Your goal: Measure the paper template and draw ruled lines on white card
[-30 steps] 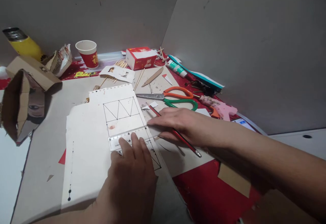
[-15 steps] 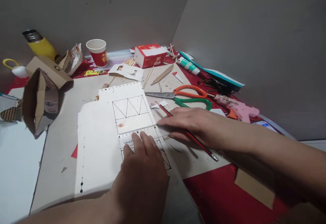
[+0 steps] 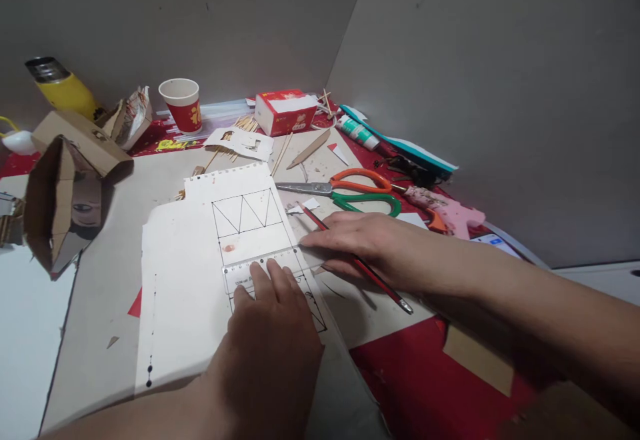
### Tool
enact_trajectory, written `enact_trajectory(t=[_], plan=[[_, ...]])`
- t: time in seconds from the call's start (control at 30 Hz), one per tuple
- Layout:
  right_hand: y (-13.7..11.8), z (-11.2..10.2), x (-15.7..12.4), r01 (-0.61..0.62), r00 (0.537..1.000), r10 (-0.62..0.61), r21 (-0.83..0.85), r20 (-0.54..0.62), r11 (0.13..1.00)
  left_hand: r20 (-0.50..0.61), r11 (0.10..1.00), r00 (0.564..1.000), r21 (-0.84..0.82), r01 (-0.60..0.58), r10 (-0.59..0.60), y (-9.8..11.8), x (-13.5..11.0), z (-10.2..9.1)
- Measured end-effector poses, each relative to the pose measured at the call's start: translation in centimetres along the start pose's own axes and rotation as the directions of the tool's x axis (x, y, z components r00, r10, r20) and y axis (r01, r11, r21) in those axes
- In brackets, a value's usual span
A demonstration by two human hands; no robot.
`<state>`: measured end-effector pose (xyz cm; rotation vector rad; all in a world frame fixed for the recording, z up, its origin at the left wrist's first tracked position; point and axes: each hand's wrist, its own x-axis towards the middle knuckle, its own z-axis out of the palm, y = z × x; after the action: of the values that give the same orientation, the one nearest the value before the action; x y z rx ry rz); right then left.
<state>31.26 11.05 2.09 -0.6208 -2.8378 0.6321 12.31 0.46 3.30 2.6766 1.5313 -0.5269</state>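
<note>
Dim, uneven light; soft shadows.

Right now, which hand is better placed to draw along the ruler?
Probably the right hand: it holds the pencil close by, while the left hand has fingers on the ruler.

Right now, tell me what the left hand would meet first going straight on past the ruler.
Sliding over the white sheet, the left hand would probably first meet the white cut-out paper beyond the sheet's far edge, though depth is unclear.
</note>
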Motion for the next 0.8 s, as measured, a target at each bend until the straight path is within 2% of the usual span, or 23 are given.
enact_trajectory(t=[0.17,0.8], plan=[[-0.35,-0.21,0.12,-0.016,1.000,0.016,-0.001,0.013,1.000,0.028,1.000,1.000,0.003,-0.002,0.002,0.04,-0.02,-0.06],[-0.70,-0.29,0.19,-0.034,0.999,0.034,-0.008,0.037,0.999,-0.067,0.998,0.997,0.044,-0.037,0.039,0.03,-0.31,0.50]])
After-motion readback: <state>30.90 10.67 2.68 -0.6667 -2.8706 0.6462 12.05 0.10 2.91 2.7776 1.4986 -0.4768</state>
